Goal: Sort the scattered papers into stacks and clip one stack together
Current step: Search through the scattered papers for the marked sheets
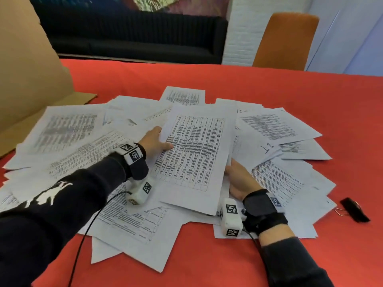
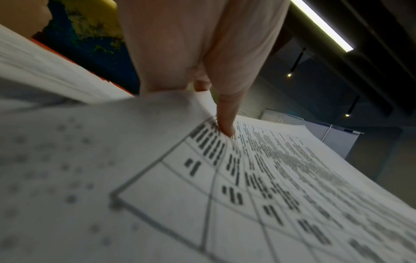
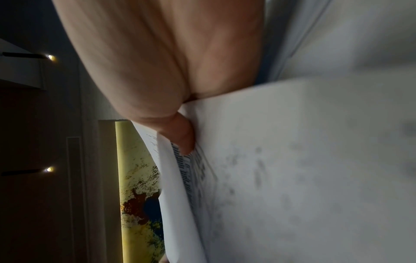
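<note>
Red cloth covers the table, which fills most of the head view; behind it a dark sofa is set against the wall, and an orange chair is drawn up at the far right edge. A large brown cardboard sheet is propped at the left, its lower flap resting on the cloth. Printed papers are spread across the middle of the table in a loose, overlapping heap, some with tables, some with text. One sheaf with a printed grid is held on top of the heap, slightly raised. Its left edge is pinched by the left hand, the thumb laid on the printed face and the fingers tucked beneath; in the left wrist view one finger is seen pressed on the grid. Its right edge is gripped by the right hand, whose fingers are slipped under the pages; in the right wrist view the thumb is pressed against the sheets. A black binder clip lies on the cloth just right of the heap, well apart from both hands.
</note>
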Action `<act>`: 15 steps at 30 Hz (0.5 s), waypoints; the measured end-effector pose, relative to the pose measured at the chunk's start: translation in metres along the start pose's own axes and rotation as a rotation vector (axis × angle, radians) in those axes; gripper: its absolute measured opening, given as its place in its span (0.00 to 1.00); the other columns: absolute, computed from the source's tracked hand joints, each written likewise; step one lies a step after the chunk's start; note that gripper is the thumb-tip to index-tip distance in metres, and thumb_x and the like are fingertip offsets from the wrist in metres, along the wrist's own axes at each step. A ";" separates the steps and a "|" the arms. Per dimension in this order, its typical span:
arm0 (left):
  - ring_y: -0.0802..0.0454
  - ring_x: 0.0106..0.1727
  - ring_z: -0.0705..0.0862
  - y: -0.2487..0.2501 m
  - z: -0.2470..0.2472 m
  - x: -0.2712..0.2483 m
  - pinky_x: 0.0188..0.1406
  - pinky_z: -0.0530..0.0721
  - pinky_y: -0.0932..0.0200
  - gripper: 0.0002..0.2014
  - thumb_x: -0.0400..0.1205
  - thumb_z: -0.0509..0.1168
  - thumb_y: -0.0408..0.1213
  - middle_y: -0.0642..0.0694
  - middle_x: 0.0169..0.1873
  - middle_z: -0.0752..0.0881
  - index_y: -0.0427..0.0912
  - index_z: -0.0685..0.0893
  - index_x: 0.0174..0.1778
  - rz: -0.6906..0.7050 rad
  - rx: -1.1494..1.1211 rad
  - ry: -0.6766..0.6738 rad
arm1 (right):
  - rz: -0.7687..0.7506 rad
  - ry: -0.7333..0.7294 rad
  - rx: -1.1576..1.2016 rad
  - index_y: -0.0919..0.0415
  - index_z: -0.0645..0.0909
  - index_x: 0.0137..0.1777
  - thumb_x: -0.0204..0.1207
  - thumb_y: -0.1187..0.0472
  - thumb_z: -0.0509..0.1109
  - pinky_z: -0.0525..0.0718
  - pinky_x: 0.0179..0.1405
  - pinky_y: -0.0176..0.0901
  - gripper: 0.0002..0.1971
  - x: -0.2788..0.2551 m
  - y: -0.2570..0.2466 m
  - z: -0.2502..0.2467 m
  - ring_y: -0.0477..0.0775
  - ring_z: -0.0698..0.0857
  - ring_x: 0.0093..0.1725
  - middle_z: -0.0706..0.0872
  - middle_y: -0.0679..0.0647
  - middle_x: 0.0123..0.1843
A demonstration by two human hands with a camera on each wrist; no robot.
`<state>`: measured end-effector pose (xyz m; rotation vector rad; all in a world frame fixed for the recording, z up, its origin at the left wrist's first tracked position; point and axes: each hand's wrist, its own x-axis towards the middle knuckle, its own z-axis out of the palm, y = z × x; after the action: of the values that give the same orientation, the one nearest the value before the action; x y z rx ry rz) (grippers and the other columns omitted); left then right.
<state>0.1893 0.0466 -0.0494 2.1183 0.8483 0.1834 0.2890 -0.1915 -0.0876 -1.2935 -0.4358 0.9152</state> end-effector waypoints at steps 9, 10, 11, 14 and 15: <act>0.50 0.41 0.77 0.000 0.014 0.005 0.32 0.71 0.59 0.10 0.85 0.58 0.40 0.43 0.49 0.78 0.40 0.71 0.60 -0.006 -0.269 0.207 | 0.034 0.043 0.127 0.56 0.79 0.70 0.84 0.42 0.57 0.77 0.71 0.64 0.24 0.002 -0.002 0.002 0.61 0.86 0.64 0.88 0.59 0.63; 0.49 0.42 0.76 0.000 0.016 0.007 0.32 0.70 0.59 0.11 0.86 0.57 0.41 0.44 0.49 0.77 0.40 0.71 0.60 -0.010 -0.275 0.209 | 0.043 0.046 0.196 0.56 0.78 0.72 0.81 0.36 0.55 0.76 0.71 0.64 0.30 0.003 -0.003 0.000 0.62 0.85 0.65 0.86 0.60 0.65; 0.49 0.39 0.76 0.002 0.019 0.008 0.30 0.70 0.59 0.10 0.86 0.56 0.41 0.44 0.46 0.77 0.41 0.69 0.60 -0.023 -0.310 0.211 | 0.042 0.055 0.236 0.54 0.76 0.73 0.78 0.32 0.55 0.76 0.72 0.63 0.34 0.005 -0.005 -0.002 0.63 0.84 0.67 0.85 0.60 0.67; 0.52 0.26 0.70 0.003 0.031 0.005 0.24 0.68 0.61 0.12 0.83 0.56 0.41 0.46 0.33 0.73 0.49 0.66 0.62 -0.038 -0.484 0.236 | -0.006 0.095 0.116 0.52 0.75 0.74 0.74 0.41 0.71 0.76 0.72 0.63 0.30 0.009 0.002 -0.002 0.60 0.84 0.67 0.85 0.55 0.67; 0.52 0.26 0.69 0.006 0.033 0.003 0.24 0.68 0.61 0.14 0.83 0.55 0.42 0.47 0.31 0.73 0.51 0.64 0.65 -0.036 -0.490 0.242 | -0.030 0.114 0.023 0.53 0.75 0.73 0.75 0.51 0.74 0.77 0.71 0.63 0.27 0.010 0.005 -0.002 0.59 0.85 0.66 0.86 0.55 0.66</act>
<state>0.2080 0.0246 -0.0664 1.6396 0.8751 0.5773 0.2944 -0.1852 -0.0948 -1.3079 -0.3541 0.8148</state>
